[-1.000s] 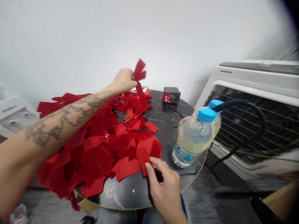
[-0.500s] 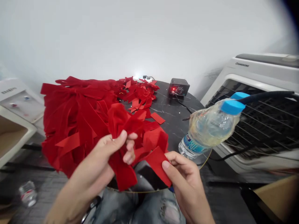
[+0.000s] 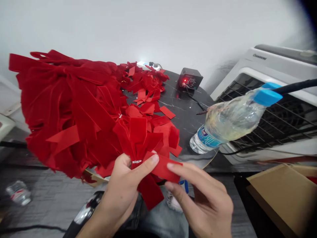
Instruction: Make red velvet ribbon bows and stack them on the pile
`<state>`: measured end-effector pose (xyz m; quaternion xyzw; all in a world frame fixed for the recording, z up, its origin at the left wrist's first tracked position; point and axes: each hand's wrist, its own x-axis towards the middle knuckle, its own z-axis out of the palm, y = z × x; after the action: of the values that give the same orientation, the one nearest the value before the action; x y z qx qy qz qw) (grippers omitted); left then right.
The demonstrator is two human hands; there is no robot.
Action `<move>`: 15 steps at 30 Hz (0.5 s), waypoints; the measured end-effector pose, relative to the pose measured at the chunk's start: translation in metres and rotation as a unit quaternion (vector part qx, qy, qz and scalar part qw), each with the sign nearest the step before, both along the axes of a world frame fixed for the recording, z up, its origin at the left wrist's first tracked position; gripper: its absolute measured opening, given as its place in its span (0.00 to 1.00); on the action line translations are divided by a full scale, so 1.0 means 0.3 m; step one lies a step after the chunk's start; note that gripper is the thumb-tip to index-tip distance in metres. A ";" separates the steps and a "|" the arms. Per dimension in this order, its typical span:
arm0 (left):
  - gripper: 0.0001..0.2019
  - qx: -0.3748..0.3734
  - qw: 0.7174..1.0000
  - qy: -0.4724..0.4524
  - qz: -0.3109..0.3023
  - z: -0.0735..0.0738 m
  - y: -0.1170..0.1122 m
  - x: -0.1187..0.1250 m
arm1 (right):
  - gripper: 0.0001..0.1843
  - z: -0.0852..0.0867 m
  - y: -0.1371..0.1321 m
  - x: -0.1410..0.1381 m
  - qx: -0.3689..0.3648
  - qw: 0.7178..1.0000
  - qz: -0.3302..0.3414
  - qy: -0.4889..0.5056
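Note:
My left hand [image 3: 126, 185] is closed around the gathered middle of a red velvet bow [image 3: 135, 132], with a silver tie showing beside the thumb. The bow's loops fan upward and one tail hangs below my fingers. A short red fabric strip [image 3: 164, 167] lies across the bow's middle, its left end under my left thumb. My right hand [image 3: 208, 195] pinches the strip's right end between thumb and fingers. Just behind, loose red fabric pieces [image 3: 170, 130] lie on the dark round table [image 3: 183, 114]. A large heap of red bows [image 3: 66, 96] fills the left side.
Right of my hands stands a taped water bottle [image 3: 206, 137], with a black cable and a pointed tip [image 3: 201, 112] at it. Farther back are a black control box [image 3: 190, 79], its red light lit, and a power strip [image 3: 143, 65]. A white air cooler [image 3: 244, 74] stands right.
My right hand has brought the fabric strip left onto the bow's middle, and my left thumb now presses on it. The view has shifted, so the heap appears larger.

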<state>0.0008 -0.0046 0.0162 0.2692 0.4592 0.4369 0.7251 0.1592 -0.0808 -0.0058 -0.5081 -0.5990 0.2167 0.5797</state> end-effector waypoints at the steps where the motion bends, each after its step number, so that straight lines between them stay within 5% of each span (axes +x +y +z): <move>1: 0.16 -0.012 1.000 -0.003 0.013 0.001 -0.005 -0.002 | 0.23 -0.003 0.003 0.000 0.034 0.999 -0.007 -0.015; 9: 0.12 -0.003 0.997 -0.031 -0.064 -0.001 -0.046 -0.031 | 0.09 -0.032 0.016 -0.032 -0.020 0.987 -0.088 0.133; 15: 0.15 0.069 0.993 0.014 -0.092 -0.019 -0.053 -0.033 | 0.05 -0.017 0.032 -0.051 -0.017 0.982 -0.133 0.130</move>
<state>-0.0091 -0.0206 0.0104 0.3657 0.4116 0.3951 0.7353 0.1438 -0.0711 -0.0110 -0.5606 -0.4419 0.2123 0.6673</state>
